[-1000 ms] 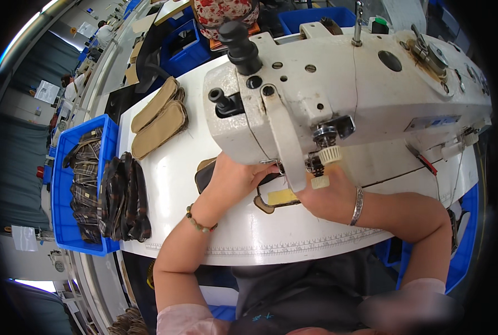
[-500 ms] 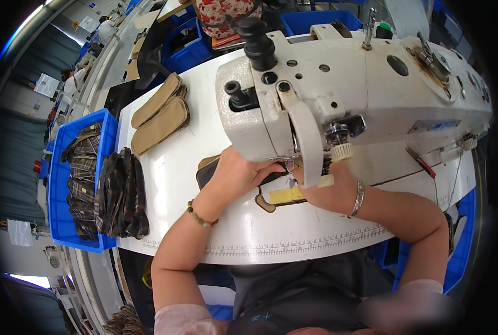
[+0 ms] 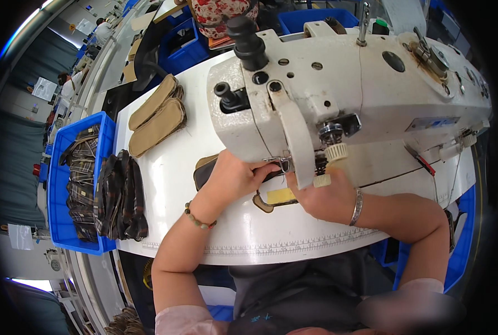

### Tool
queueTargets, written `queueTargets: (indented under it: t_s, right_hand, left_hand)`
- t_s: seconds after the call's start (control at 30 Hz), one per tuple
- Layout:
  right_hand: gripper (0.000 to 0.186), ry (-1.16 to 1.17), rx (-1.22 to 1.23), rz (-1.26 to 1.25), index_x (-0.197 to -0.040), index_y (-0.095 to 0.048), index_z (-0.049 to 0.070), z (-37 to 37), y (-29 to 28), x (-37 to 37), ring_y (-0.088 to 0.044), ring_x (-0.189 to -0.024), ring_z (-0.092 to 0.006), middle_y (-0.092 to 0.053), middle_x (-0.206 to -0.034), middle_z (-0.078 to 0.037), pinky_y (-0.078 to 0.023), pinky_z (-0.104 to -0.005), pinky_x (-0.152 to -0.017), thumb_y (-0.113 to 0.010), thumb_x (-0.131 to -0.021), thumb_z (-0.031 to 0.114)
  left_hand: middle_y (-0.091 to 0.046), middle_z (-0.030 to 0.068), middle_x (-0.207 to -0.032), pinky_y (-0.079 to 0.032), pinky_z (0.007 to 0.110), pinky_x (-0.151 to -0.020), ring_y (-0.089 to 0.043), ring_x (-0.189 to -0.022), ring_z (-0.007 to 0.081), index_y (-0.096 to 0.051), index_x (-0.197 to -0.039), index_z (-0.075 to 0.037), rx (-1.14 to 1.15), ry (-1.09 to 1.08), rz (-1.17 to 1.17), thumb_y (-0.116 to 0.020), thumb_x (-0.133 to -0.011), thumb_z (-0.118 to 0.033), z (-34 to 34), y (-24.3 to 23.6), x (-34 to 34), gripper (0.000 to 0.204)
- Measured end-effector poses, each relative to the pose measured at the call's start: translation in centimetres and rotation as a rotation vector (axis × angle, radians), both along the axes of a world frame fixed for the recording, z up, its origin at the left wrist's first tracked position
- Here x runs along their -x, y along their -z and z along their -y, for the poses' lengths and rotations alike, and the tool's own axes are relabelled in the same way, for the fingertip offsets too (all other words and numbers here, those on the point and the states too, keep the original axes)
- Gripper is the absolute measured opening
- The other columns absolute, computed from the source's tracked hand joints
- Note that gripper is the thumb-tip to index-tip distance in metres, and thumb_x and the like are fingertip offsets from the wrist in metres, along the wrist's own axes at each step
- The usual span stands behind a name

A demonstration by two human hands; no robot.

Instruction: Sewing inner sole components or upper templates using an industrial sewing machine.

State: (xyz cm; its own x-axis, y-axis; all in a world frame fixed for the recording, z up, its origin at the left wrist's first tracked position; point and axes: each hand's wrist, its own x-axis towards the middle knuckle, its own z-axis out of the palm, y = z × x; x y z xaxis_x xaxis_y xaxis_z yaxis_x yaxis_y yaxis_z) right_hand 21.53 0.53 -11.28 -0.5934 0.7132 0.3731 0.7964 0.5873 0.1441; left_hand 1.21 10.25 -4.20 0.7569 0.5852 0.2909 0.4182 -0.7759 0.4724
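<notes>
Left hand (image 3: 232, 176): palm down, thumb and forefinger brought together on the piece (image 3: 204, 172), a dark cloth part with tan at its far edge. The piece lies under this hand. One end shows just left of the knuckles; the other runs past the fingertips to the presser foot (image 3: 285, 163), which sits just right of them.

Right hand (image 3: 328, 196): just right of the foot, fingers partly behind the machine (image 3: 338, 75); cannot tell whether they are apart or closed on anything. Directly left of it, a yellow patch (image 3: 280, 195); farther left, on the near side of the left fingertips, a dark-edged tan tab (image 3: 263, 204). Cannot tell whether tab and piece are joined.

Surroundings: white tabletop (image 3: 171, 218) beneath both hands. Tan pads (image 3: 158, 128) lie in two groups beyond the left hand, to its left. Plaid cloth (image 3: 121, 195) lies farther left of that hand, against a blue bin (image 3: 58, 184) holding more. Red-handled tool (image 3: 425, 163): well right of the right hand, slightly beyond it.
</notes>
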Motion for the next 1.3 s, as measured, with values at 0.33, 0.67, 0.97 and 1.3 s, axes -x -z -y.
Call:
queueTargets:
  t_s: [0.33,0.67,0.97,1.3]
  right_hand:
    - [0.031,0.063,0.243,-0.587,-0.109,-0.067,0.003,-0.7,-0.3,0.8,-0.059,-0.05,-0.0263,-0.057,-0.058,-0.008,-0.046,-0.0394,-0.046,-0.062,-0.08,0.011]
    - [0.03,0.08,0.239,-0.619,-0.11,-0.067,0.004,-0.6,-1.4,0.5,-0.059,-0.05,-0.0266,-0.057,-0.058,-0.009,-0.047,-0.0388,-0.047,-0.062,-0.08,0.01]
    - [0.041,-0.015,0.154,-0.349,-0.115,-0.066,0.001,-0.8,1.4,-0.1,-0.062,-0.055,-0.0264,-0.059,-0.063,-0.009,-0.048,-0.0385,-0.048,-0.062,-0.075,0.01]
    - [0.037,-0.043,0.158,-0.275,-0.11,-0.066,0.003,-0.7,-0.2,-0.1,-0.061,-0.055,-0.0239,-0.056,-0.06,-0.006,-0.047,-0.038,-0.048,-0.063,-0.074,0.01]
  left_hand:
    - [-0.07,0.0084,-0.086,-0.052,0.038,-0.069,-0.065,-0.076,0.0302,-0.074,-0.098,-0.013,0.057,-0.044,0.016,-0.08,-0.073,-0.013,0.1,-0.5,-0.1,0.026]
    - [-0.07,0.005,-0.089,-0.053,0.039,-0.069,-0.065,-0.08,0.0297,-0.074,-0.1,-0.018,-0.003,-0.078,0.023,-0.081,-0.072,-0.017,0.0,-0.1,-0.6,0.029]
    - [-0.07,0.0057,-0.087,-0.053,0.039,-0.068,-0.065,-0.079,0.0304,-0.074,-0.098,-0.016,-0.042,-0.118,-0.069,-0.081,-0.072,-0.019,-0.3,0.4,-0.4,0.028]
    - [-0.07,0.0062,-0.084,-0.053,0.039,-0.064,-0.066,-0.075,0.0299,-0.074,-0.097,-0.015,-0.131,-0.104,-0.054,-0.081,-0.071,-0.019,-0.4,0.1,-0.5,0.028]
